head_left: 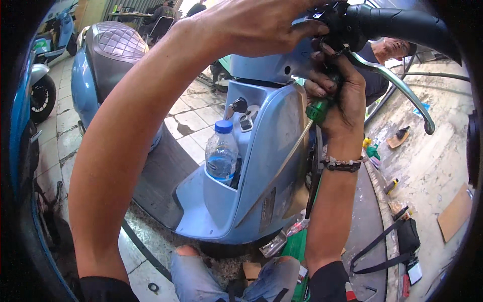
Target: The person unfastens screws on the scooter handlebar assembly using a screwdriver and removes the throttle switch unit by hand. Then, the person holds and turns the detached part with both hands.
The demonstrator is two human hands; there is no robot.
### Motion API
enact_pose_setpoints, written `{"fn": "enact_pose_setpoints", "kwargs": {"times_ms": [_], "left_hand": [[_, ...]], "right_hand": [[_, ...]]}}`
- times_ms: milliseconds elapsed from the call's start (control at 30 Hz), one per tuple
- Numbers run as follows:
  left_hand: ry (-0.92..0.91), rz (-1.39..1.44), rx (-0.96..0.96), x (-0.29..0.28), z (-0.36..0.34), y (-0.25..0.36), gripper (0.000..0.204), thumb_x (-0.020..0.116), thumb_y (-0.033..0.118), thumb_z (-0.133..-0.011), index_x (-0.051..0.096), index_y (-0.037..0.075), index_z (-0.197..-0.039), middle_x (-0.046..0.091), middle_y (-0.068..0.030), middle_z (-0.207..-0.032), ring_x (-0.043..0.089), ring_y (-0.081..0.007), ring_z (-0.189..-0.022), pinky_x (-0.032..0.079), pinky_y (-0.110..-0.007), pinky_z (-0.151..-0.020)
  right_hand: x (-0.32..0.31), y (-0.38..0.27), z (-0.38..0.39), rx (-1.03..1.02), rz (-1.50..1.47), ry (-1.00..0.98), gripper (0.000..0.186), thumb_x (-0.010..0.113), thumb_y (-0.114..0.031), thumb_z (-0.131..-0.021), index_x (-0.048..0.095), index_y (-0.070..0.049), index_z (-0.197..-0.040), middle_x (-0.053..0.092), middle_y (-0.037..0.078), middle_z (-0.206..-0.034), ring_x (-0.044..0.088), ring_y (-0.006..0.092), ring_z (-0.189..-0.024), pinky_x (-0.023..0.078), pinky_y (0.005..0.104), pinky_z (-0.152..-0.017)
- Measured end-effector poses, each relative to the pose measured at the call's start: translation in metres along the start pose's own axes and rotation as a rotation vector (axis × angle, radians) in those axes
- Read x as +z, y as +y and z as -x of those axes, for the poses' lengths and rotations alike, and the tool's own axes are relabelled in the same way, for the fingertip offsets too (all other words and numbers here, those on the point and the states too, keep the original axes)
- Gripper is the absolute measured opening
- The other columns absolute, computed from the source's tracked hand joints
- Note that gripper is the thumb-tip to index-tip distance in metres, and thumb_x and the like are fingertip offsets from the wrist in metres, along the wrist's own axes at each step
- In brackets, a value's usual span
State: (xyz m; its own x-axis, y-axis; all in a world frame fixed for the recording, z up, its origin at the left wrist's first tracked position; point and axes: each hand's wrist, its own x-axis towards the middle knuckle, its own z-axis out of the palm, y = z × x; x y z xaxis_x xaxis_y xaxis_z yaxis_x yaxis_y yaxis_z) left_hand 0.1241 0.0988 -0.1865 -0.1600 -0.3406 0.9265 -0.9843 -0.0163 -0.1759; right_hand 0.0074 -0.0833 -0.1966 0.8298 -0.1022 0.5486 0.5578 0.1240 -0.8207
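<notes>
Up at the top, my left hand [256, 30] reaches across the front of a light blue scooter [271, 131]. Its thumb presses the black handlebar switch housing [334, 22]; its other fingers are partly cut off by the frame. Below the housing, my right hand [347, 95] is closed around a screwdriver [317, 109] with a green and black handle. The long shaft slants down and left in front of the scooter's panel. Fingertips of that hand are raised near the base of the silver brake lever [397, 83], beside the black grip [402, 24].
A water bottle [222, 153] with a blue cap stands in the scooter's pocket, below a key [239, 105]. A person [385, 65] is behind the handlebar. On the right floor lie a black bag [406, 236], cardboard [454, 211] and tools. Another scooter [100, 75] stands left.
</notes>
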Motion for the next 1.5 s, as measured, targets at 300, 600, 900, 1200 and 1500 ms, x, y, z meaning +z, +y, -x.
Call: {"fn": "enact_pose_setpoints", "kwargs": {"times_ms": [300, 600, 900, 1200, 1500], "left_hand": [[0.000, 0.008, 0.034, 0.002, -0.004, -0.003, 0.057, 0.056, 0.021, -0.101, 0.037, -0.002, -0.149, 0.064, -0.0291, -0.121, 0.070, -0.0431, -0.095, 0.056, -0.052, -0.085], [0.070, -0.034, 0.172, 0.013, -0.009, -0.012, 0.060, 0.059, 0.021, -0.101, 0.033, 0.001, -0.152, 0.065, -0.0244, -0.114, 0.070, -0.0411, -0.089, 0.058, -0.050, -0.079], [-0.050, -0.114, 0.045, -0.003, -0.007, -0.002, 0.064, 0.058, 0.025, -0.101, 0.031, 0.005, -0.155, 0.064, -0.0238, -0.117, 0.070, -0.0413, -0.089, 0.058, -0.049, -0.078], [0.066, -0.094, 0.062, -0.002, -0.012, 0.009, 0.075, 0.074, 0.023, -0.083, 0.043, 0.004, -0.148, 0.066, -0.0232, -0.123, 0.070, -0.0398, -0.099, 0.058, -0.047, -0.085], [0.024, -0.068, -0.101, -0.002, -0.028, 0.038, 0.085, 0.085, 0.023, -0.072, 0.047, 0.003, -0.145, 0.070, -0.0182, -0.108, 0.073, -0.0291, -0.091, 0.060, -0.040, -0.077]], "right_hand": [[0.008, 0.010, 0.001, -0.086, 0.049, 0.087, 0.020, 0.072, -0.019, -0.092, 0.069, -0.004, -0.104, 0.065, 0.006, -0.088, 0.050, 0.0112, -0.056, 0.038, 0.0272, -0.049], [0.014, -0.001, -0.004, -0.114, 0.116, 0.170, 0.012, 0.070, -0.012, -0.090, 0.066, -0.003, -0.096, 0.056, 0.004, -0.074, 0.053, 0.0140, -0.056, 0.044, 0.0290, -0.051], [0.022, 0.011, -0.002, -0.123, 0.157, 0.267, 0.007, 0.065, -0.014, -0.094, 0.066, -0.009, -0.099, 0.054, -0.001, -0.075, 0.048, 0.0089, -0.057, 0.040, 0.0255, -0.052], [0.001, 0.013, -0.003, -0.166, 0.092, 0.280, 0.017, 0.067, -0.011, -0.090, 0.070, 0.004, -0.098, 0.067, 0.011, -0.081, 0.059, 0.0172, -0.055, 0.047, 0.0301, -0.047], [0.004, 0.004, 0.001, -0.089, 0.156, 0.312, 0.017, 0.064, -0.016, -0.096, 0.069, -0.002, -0.105, 0.068, 0.006, -0.085, 0.052, 0.0111, -0.054, 0.044, 0.0256, -0.049]]}}
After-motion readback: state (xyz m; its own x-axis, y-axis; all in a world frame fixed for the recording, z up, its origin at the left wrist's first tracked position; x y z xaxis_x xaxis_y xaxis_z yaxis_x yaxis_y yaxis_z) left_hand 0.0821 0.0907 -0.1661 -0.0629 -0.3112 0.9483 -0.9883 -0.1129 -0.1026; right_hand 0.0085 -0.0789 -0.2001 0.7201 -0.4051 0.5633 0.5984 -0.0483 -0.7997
